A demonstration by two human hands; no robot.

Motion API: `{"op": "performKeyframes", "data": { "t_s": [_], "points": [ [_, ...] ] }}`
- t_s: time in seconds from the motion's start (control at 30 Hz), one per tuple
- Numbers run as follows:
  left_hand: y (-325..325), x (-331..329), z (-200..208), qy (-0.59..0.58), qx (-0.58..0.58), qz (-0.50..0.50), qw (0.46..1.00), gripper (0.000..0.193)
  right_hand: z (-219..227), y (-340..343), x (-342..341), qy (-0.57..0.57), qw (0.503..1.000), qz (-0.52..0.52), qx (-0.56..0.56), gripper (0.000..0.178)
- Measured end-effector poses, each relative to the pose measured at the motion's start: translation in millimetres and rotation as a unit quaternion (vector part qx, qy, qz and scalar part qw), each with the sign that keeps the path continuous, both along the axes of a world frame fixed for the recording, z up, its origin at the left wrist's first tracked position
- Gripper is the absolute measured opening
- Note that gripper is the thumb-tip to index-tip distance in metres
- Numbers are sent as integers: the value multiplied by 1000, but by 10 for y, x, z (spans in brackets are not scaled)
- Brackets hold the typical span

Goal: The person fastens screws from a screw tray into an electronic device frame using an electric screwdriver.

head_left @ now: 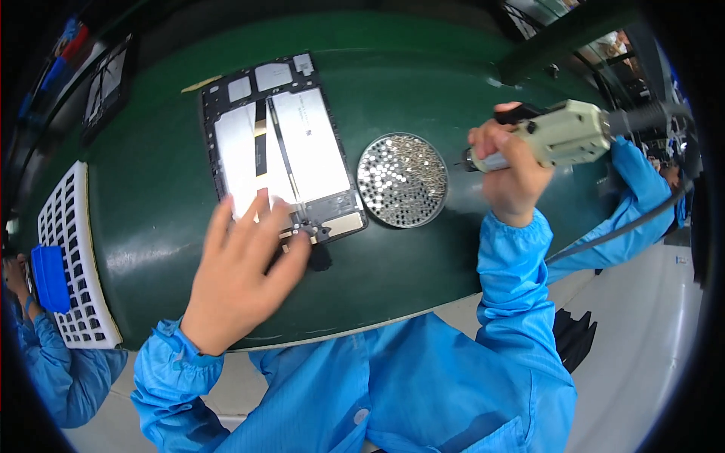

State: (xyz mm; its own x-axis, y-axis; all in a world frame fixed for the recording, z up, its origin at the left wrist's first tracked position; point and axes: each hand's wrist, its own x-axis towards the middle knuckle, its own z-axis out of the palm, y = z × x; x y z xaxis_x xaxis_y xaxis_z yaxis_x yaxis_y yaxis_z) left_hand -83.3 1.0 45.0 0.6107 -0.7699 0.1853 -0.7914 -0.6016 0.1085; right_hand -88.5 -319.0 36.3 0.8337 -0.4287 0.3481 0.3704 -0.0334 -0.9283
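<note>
A tablet-like device (313, 143), its back off and silver battery cells showing, lies on the green bench in front of me. My left hand (242, 279) rests over its near end, fingers spread, fingertips touching or just above the inner parts. To its right sits a round dish (402, 226) of small shiny screws (415, 174), partly set in rows of holes. My right hand (515, 170) grips a beige electric screwdriver (568, 136), held right of the dish with its tip pointing left toward the screws.
A white grid tray (89, 302) with a blue box (50, 279) stands at the left edge. Another open device (106, 84) is at the far left. A dark cable (627, 228) curves down on the right. Co-workers' blue sleeves (638, 181) show at both sides.
</note>
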Motion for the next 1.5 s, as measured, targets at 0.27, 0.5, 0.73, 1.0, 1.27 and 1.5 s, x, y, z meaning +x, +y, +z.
{"op": "performKeyframes", "data": {
  "t_s": [0.27,0.5,0.73,1.0,1.27,1.5],
  "points": [
    [-200,176,-317,-40,-123,-233,964,21,42,-63,-89,-72,996,49,0,34],
    [-384,130,-395,-88,-180,-169,965,24,47,-57,-118,-37,999,11,-31,38],
    [-472,65,-417,-128,-118,-148,974,19,71,-3,-122,-28,999,22,-40,39],
    [-351,300,-379,40,-102,-182,977,38,48,310,-218,-68,988,133,26,41],
    [-339,377,-392,144,-137,-162,966,36,-50,340,-95,-37,985,169,-2,38],
    [-333,415,-357,150,-116,-170,967,32,-61,326,-20,-25,980,189,-54,39]
  ]
}}
